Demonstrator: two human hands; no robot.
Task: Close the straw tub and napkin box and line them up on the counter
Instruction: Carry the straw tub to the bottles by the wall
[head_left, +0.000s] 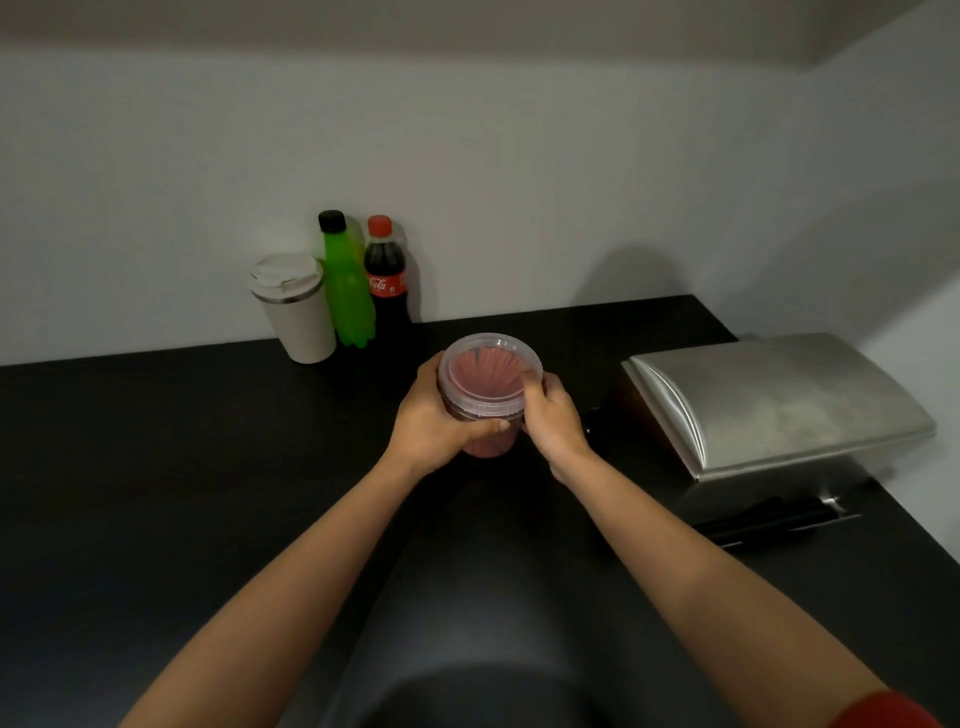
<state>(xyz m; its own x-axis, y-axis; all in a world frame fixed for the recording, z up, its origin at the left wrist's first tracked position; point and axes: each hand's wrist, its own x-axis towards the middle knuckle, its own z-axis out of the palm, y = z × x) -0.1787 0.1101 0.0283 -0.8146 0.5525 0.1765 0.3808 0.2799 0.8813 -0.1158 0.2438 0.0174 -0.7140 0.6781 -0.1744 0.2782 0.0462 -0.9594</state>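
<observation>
Dark, matte surface (156, 467) against a pale wall; dim light. At frame centre your left hand (431, 415) wraps the side of the straw tub (488, 395), thumb across its front, while your right hand (553, 415) grips the opposite side with fingertips up on the clear lid (491, 371). Lid sits on the rim over the reddish straws; whether it is snapped all round you cannot tell from this angle, so judge the tub as closing or just closed. Napkin box (774, 405), the metal one at right of frame, lies near the tub, and its state is unclear. Lining up is not yet done. Upper left: a cup (296, 312), a green bottle (348, 286) and a cola bottle (387, 275) against the wall.
</observation>
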